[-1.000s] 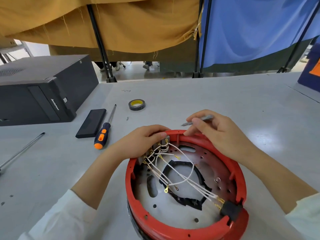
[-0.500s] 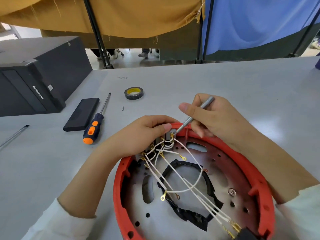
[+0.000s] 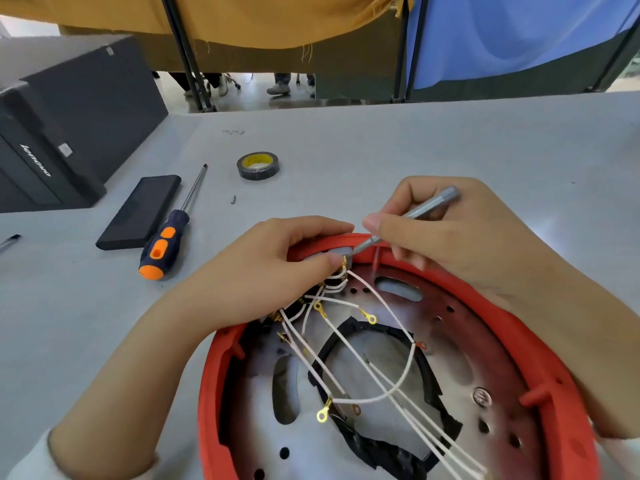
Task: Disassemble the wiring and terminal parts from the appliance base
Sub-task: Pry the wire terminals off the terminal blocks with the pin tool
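- At the far rim of the round red plastic appliance base [image 3: 540,362], a small grey terminal block [image 3: 341,251] sits just inside the wall, with thin white wires [image 3: 349,344] fanning from it toward the near side.
- Left hand [image 3: 277,268] curls over the rim from the left and pinches the grey terminal block between thumb and fingertips, steadying it.
- Right hand [image 3: 460,237] pinches a slim silver metal driver shaft [image 3: 412,216] like a pen; its tip touches the block's right end, just beside the left fingertips.
- Long axis of the shaft runs from upper right down to lower left, so the working point lies to the left of and below the right hand, and any push goes toward the left thumb.
- Both hands meet at the block; the left is the one actually on it, the right reaches it only through the tool.
- Several brass ring lugs [image 3: 323,414] on the wires already lie loose over the perforated metal plate [image 3: 460,344], so the job looks part done, with the block's connections remaining.
- On the grey tabletop [image 3: 433,143] to the left, well apart, lie an orange-and-navy screwdriver [image 3: 166,242], a flat black slab [image 3: 140,211] and a roll of black tape [image 3: 258,165].
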A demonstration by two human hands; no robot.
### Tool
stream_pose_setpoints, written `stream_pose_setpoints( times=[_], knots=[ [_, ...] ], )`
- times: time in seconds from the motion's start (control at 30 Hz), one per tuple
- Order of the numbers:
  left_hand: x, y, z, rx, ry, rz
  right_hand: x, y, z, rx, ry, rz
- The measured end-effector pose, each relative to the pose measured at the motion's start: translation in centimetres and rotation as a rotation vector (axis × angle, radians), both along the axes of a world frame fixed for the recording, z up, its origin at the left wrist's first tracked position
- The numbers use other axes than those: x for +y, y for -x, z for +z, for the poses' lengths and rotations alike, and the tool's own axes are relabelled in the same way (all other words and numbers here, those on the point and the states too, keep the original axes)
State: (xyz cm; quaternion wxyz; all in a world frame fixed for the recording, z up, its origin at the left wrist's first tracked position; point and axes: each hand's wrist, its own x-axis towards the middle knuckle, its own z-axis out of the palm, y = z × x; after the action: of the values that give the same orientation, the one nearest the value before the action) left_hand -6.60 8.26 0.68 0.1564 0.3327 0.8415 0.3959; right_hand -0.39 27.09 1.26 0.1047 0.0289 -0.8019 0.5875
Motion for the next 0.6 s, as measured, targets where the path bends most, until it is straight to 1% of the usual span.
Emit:
stream_pose_setpoints(
  times=[0.2, 0.37, 0.6],
  knots=[
    [0.03, -0.02, 0.03, -0.024, -0.012, 0.019, 0.08, -0.04, -0.16, -0.006, -0.037, -0.062],
    [0.09, 0.17, -0.08, -0.099, -0.064, 0.031, 0.1, -0.23, 0.0, -0.01, -0.028, -0.061],
    [0.11, 0.37, -0.17, -0.138, -0.102, 0.025, 0.08, -0.23, 0.0, -0.001, -0.103, -0.071]
  ],
)
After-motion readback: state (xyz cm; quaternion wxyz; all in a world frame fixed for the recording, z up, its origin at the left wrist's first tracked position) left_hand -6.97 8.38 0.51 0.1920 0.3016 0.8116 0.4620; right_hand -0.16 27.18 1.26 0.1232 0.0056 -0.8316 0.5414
